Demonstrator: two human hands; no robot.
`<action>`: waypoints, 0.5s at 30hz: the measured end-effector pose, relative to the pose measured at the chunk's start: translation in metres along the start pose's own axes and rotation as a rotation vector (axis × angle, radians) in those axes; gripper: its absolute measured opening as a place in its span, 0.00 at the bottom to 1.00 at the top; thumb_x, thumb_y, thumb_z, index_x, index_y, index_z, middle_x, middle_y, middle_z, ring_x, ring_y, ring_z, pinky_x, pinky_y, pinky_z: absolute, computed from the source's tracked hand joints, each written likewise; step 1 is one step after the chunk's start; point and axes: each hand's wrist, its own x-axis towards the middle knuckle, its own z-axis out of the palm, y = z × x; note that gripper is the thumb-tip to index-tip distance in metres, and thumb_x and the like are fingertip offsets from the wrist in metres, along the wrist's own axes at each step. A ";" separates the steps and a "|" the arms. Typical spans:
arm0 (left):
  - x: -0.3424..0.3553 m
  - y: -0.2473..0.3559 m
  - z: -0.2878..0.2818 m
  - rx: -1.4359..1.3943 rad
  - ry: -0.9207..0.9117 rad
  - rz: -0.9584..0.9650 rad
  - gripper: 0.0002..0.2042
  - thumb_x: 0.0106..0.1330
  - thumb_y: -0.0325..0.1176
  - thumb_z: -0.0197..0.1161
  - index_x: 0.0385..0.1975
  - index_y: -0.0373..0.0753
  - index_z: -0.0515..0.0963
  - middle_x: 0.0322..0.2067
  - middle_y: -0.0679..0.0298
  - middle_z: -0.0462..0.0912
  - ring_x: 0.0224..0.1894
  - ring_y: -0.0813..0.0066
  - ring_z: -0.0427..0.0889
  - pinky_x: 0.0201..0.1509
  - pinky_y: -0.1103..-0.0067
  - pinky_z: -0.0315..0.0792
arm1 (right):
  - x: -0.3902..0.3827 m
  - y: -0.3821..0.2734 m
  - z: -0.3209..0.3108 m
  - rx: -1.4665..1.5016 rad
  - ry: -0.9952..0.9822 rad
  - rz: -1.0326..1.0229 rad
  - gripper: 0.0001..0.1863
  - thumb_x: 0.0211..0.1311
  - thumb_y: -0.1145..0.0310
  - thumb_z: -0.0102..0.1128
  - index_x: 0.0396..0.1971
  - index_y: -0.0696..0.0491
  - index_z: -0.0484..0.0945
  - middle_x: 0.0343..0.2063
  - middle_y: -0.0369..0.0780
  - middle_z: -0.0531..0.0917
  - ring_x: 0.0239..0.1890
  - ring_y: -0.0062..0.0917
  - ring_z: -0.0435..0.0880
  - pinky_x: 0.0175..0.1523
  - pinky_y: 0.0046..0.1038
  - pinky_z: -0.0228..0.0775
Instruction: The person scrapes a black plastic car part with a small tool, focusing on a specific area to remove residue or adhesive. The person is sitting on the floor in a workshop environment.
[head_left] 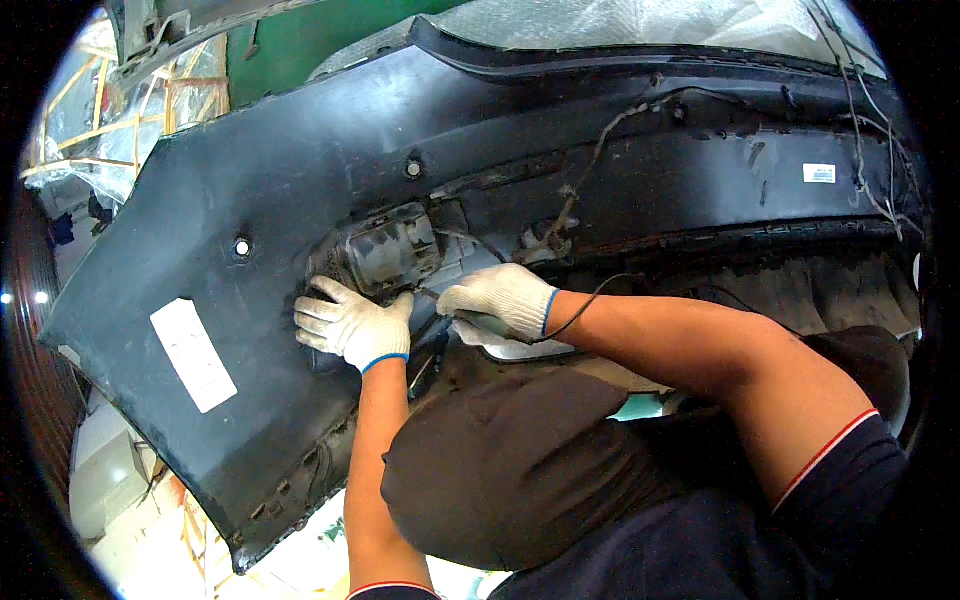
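Note:
A large dark plastic car bumper cover [330, 160] spreads before me, inner side showing. Against its surface my left hand [350, 322], in a white knit glove with a blue cuff, lies with fingers spread, beside a dusty black boxy part [388, 250] fixed to the bumper. My right hand [497, 303], gloved alike, is closed around a dark greenish handle [484, 322]. A thin dark shaft at its fingertips reaches toward the lower edge of the boxy part; it looks like a screwdriver, its tip hard to make out. A thin cable [480, 240] runs from the part.
A wiring harness [603, 140] crosses the bumper to loose wires [860, 130] at the right. White labels [193, 355] stick to it. Dark cap-like cloth [520, 455] hides the lower middle. Wrapped wood-framed packages [120, 120] stand at the far left, clear wrapping [650, 25] behind.

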 end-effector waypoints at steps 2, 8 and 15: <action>0.000 -0.001 0.000 0.006 0.003 0.002 0.73 0.38 0.71 0.82 0.81 0.33 0.51 0.77 0.29 0.53 0.80 0.32 0.53 0.84 0.42 0.44 | -0.002 -0.002 -0.001 -0.044 0.017 -0.021 0.16 0.65 0.61 0.71 0.50 0.43 0.81 0.32 0.45 0.87 0.37 0.49 0.88 0.41 0.50 0.80; -0.001 -0.002 0.002 0.001 0.020 0.007 0.73 0.38 0.71 0.82 0.81 0.33 0.51 0.76 0.29 0.53 0.80 0.32 0.54 0.84 0.42 0.45 | -0.006 0.005 -0.003 -0.024 -0.009 -0.032 0.16 0.64 0.62 0.71 0.50 0.44 0.81 0.31 0.46 0.87 0.36 0.50 0.88 0.41 0.50 0.79; -0.001 -0.003 0.001 -0.006 0.034 0.020 0.72 0.39 0.71 0.82 0.80 0.32 0.52 0.76 0.28 0.54 0.80 0.32 0.55 0.83 0.42 0.45 | -0.005 0.006 -0.003 -0.004 -0.028 0.010 0.17 0.63 0.62 0.71 0.50 0.43 0.81 0.32 0.46 0.87 0.37 0.50 0.88 0.41 0.50 0.79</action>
